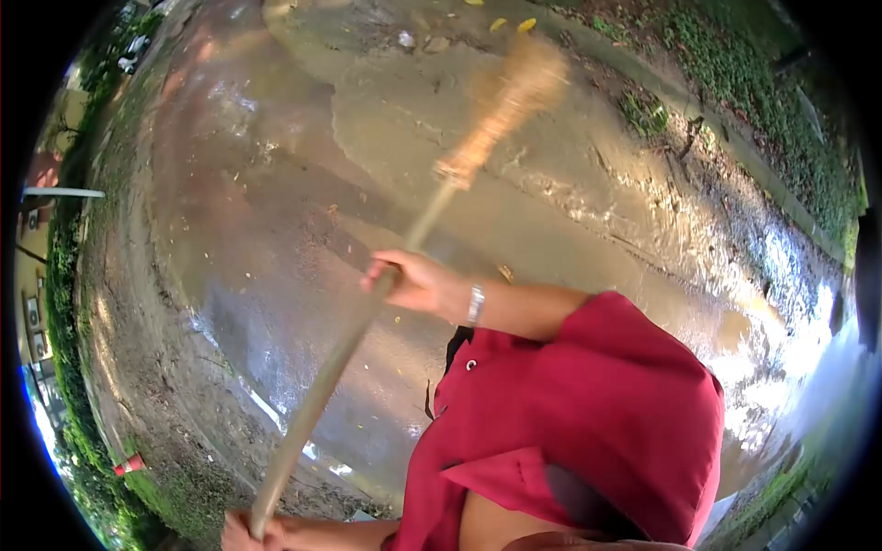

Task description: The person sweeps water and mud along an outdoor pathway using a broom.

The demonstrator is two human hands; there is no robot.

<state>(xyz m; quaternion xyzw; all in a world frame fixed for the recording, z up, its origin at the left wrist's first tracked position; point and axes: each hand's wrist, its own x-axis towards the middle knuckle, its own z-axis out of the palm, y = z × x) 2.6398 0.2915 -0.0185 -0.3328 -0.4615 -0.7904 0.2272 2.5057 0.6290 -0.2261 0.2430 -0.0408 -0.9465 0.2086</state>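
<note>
— Wooden pole, long and pale, is the handle of a straw-bristled broom [418,220]; it runs diagonally from bottom left up to a blurred tan brush head near the top centre, over the wet ground.

— Hands?

— Two on the pole. One hand [413,283] is wrapped around the shaft at about its middle, fingers curled shut on it; a silver wristwatch [475,304] sits on that wrist, and the forearm leads back into a loose dark-red short-sleeved shirt [588,413]. The other hand [243,531] grips the very bottom end of the pole at the lower edge of the view, also closed around it. From the odd angle I cannot tell for certain which is left and which is right.

— Surface under the broom?

— Grey concrete pavement [276,230], shiny with a sheet of muddy water, glare at right. A few small yellow leaves [525,25] lie near the top. Green ground-cover plants [735,83] border the pavement at upper right. A small red cone-shaped object [130,465] sits at the lower left edge.
</note>
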